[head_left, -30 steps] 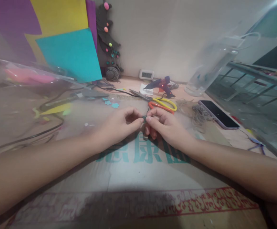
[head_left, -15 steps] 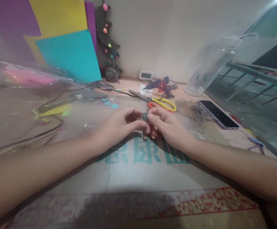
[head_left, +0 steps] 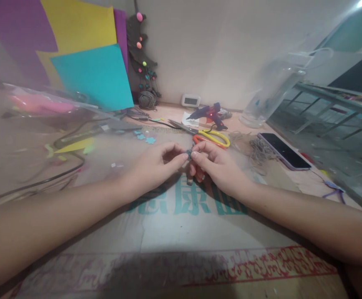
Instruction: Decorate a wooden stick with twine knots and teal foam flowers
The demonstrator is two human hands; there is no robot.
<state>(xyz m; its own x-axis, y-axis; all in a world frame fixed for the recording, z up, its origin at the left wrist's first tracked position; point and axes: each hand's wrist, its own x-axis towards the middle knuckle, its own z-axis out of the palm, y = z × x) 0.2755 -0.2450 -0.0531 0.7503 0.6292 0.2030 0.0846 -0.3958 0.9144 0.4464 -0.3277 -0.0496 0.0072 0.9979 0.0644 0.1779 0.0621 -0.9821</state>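
Near the middle of the head view, my left hand (head_left: pixel 162 164) and my right hand (head_left: pixel 216 164) meet at the fingertips. Between them is a small dark teal piece (head_left: pixel 188 154), pinched by thumb and fingers from both sides. A short brownish piece (head_left: pixel 190 179) hangs below my right fingers; its upper part is hidden. Just beyond the hands lie scissors (head_left: pixel 214 137) with yellow and orange handles. Small blue flower cut-outs (head_left: pixel 150 140) rest beyond my left hand.
A phone (head_left: pixel 285 151) and tangled grey cord (head_left: pixel 262 150) lie at right. Behind the scissors are a dark glue gun (head_left: pixel 210 114) and a white digital clock (head_left: pixel 190 100). A clear jug (head_left: pixel 262 99) stands back right; coloured sheets (head_left: pixel 95 79) stand back left.
The teal piece has turned and shows less between the fingers. My left fingertips have shifted slightly around it. The whole view has moved a little.
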